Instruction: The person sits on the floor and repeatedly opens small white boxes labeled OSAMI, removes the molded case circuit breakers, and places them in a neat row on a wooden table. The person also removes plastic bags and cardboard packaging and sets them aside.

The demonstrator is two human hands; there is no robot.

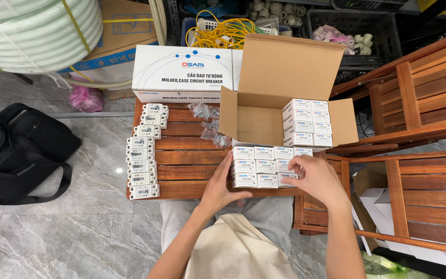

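1. Both hands worked at a block of small white boxes (261, 166) stacked in rows at the lower middle of the frame, on a slatted wooden stool (181, 157).
2. The left hand (222, 187) lay flat against the block's left side, fingers straight and together, gripping nothing.
3. The right hand (317, 178) curled over the block's right end, thumb and fingertips pinching one small box (288, 177) at the bottom row.
4. An open brown cardboard carton (285, 98) stood just behind the block, flaps up, with more matching white boxes (308, 123) packed in its right half; its left half showed bare cardboard.
5. White plastic circuit breakers (143, 163) lay in a line along the stool's left edge.
6. Clear crinkled plastic bags (210, 124) lay beside the carton.
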